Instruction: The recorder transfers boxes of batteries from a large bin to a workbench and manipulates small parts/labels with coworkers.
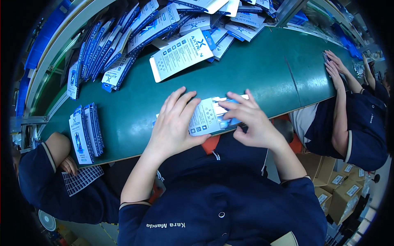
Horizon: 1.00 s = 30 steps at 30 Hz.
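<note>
A flat white and blue battery box [201, 119] lies in front of me near the table's front edge. My left hand [174, 121] covers its left end, thumb along the near edge and fingers stretched over the far side, gripping it. At the right end, clear plastic and a blue-and-silver insert [234, 121] show. There my right hand [252, 123] hovers with spread, bent fingers; the fingertips touch or nearly touch that end, and the thumb stands apart. Whether the insert is partly inside the box is hard to tell.
A big heap of similar boxes [152, 28] covers the back of the green table [262, 78], with one loose box [182, 55] at its front. Stacked boxes [86, 133] stand left. Co-workers sit either side, one with hands [334, 67] on the table. Cardboard cartons [342, 188] are behind right.
</note>
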Each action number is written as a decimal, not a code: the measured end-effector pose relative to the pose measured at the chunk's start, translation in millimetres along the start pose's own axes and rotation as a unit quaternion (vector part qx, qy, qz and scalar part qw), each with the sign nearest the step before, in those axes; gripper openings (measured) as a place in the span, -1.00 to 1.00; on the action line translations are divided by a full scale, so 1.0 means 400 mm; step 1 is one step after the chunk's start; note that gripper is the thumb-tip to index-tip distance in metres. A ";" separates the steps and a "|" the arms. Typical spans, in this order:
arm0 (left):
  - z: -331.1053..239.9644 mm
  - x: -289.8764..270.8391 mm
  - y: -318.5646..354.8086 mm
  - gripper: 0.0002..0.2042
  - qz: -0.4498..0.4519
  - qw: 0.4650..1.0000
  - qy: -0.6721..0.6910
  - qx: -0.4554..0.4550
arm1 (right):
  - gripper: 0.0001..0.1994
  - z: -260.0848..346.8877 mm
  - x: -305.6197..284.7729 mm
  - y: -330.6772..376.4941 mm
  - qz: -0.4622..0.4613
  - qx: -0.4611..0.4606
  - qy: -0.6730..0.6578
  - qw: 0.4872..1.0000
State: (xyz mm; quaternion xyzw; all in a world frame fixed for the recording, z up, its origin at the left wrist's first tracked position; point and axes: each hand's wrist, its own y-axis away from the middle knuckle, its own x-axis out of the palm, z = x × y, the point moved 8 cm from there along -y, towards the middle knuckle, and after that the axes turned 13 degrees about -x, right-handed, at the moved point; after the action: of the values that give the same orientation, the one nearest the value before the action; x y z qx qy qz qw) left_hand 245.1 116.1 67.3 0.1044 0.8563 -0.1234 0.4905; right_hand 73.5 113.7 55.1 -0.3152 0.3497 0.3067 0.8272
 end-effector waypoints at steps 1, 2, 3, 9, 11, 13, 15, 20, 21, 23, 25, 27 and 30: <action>-0.003 -0.004 -0.004 -0.16 0.000 1.000 -0.005 0.008 | -0.60 0.018 0.028 -0.011 0.016 -0.010 -0.038 0.999; 0.000 -0.006 -0.010 -0.16 -0.002 1.000 -0.007 0.007 | -0.51 0.023 0.034 -0.020 -0.064 -0.012 -0.172 0.983; 0.000 0.000 -0.015 -0.18 0.014 1.000 0.001 0.011 | -0.51 0.044 0.048 -0.027 -0.065 -0.014 -0.173 0.983; -0.013 -0.029 -0.013 -0.22 -0.015 0.988 0.134 -0.082 | -0.56 0.053 -0.087 -0.012 -0.438 0.009 -0.329 0.837; -0.029 -0.052 -0.001 -0.20 -0.115 0.971 0.202 -0.061 | -0.58 0.073 -0.096 -0.062 -0.434 0.052 -0.447 0.780; -0.030 -0.075 0.044 -0.20 -0.291 0.900 0.325 -0.006 | -0.63 0.112 0.020 -0.117 -0.228 0.164 -0.718 0.637; -0.043 -0.058 0.059 -0.24 -0.315 0.878 0.361 -0.006 | -0.69 0.126 0.027 -0.138 -0.242 0.158 -0.699 0.654; 0.000 -0.045 0.031 -0.63 -0.191 0.721 0.657 -0.107 | -0.78 0.151 -0.030 -0.149 -0.327 -0.030 -0.383 0.863; 0.000 -0.054 0.040 -0.63 -0.199 0.722 0.653 -0.110 | -0.80 0.183 -0.047 -0.143 -0.331 -0.094 -0.248 0.906; -0.023 -0.067 0.056 -0.74 -0.181 0.688 0.701 -0.057 | -0.81 0.161 -0.044 -0.131 -0.348 -0.059 -0.293 0.889; -0.035 -0.077 0.067 -0.74 -0.170 0.688 0.704 -0.049 | -0.82 0.160 -0.041 -0.135 -0.344 -0.043 -0.341 0.874; -0.041 -0.090 0.079 -0.75 -0.209 0.713 0.668 -0.039 | -0.83 0.167 -0.043 -0.138 -0.350 -0.056 -0.365 0.861; -0.052 -0.097 0.083 -0.77 -0.199 0.723 0.662 0.004 | -0.83 0.160 -0.044 -0.140 -0.378 -0.066 -0.446 0.808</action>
State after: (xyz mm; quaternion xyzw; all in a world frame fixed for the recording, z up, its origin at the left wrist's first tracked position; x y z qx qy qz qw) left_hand 257.5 151.7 107.4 -0.0112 0.9639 -0.1205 -0.2373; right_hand 128.9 121.2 121.5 -0.3043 -0.2260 0.0984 0.9201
